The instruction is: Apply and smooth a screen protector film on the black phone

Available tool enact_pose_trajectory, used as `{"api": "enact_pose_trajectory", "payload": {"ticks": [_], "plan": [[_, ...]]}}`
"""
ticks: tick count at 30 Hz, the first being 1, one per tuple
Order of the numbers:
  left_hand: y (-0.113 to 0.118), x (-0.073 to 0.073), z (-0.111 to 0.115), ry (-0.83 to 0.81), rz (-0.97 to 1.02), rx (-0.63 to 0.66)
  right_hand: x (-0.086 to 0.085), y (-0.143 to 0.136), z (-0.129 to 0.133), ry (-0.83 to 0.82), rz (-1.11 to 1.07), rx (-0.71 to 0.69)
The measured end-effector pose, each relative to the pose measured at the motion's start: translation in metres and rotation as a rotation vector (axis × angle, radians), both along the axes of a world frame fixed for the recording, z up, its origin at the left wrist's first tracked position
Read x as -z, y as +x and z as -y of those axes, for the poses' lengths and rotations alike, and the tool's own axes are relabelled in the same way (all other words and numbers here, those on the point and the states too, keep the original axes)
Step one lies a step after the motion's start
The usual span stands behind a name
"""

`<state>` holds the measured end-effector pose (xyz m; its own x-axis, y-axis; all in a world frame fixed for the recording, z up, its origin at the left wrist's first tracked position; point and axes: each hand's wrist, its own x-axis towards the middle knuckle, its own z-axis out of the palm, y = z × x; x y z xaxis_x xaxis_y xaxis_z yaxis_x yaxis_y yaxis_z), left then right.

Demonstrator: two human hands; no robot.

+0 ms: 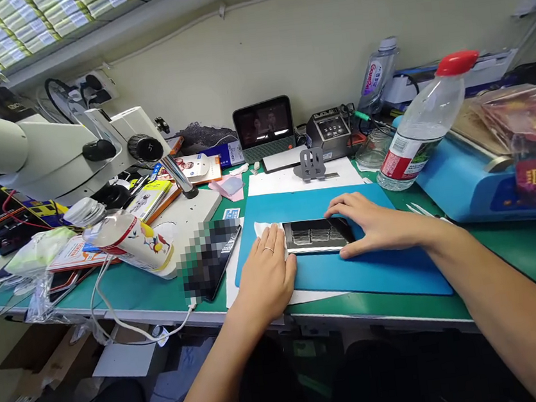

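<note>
A dark phone-like device (317, 234) with a shiny surface lies lengthwise on the blue mat (374, 279). My left hand (269, 272), a ring on one finger, is flat with its fingers pressed together over a white tissue (262, 227) at the device's left end. The fingers of my right hand (365, 223) span the device's right end, thumb at the near edge and fingertips at the far edge. Beneath the left palm nothing can be seen.
Left of the mat lies a black phone (214, 259) with a white cable. A tilted bottle (132, 242) and a microscope (59, 154) stand further left. Behind are a small screen (264, 127) and a grey stand (312, 163). A red-capped bottle (411, 146) stands at the right.
</note>
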<state>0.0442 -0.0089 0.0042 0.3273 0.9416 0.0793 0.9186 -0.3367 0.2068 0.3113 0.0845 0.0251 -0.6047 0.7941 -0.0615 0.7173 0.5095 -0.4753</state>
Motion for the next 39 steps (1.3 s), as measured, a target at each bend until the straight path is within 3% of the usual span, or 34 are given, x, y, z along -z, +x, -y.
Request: {"api": "enact_pose_trajectory", "payload": {"ticks": [9,18,24,29,39], "plan": [[-0.002,-0.011,0.016,-0.046,0.0,0.029,-0.005,-0.013,0.009,0.096,-0.101,-0.026],[-0.008,-0.013,-0.011,-0.075,0.079,-0.002,0.002,-0.023,0.014,0.194,-0.157,-0.016],[-0.006,-0.006,-0.008,-0.07,0.101,-0.004,0.007,-0.024,0.013,0.266,-0.154,-0.034],[0.011,-0.009,-0.009,-0.047,0.09,0.062,0.01,-0.023,0.012,0.284,-0.138,-0.012],[0.071,-0.013,-0.001,0.017,0.147,0.183,0.018,-0.025,0.012,0.353,-0.066,-0.024]]}}
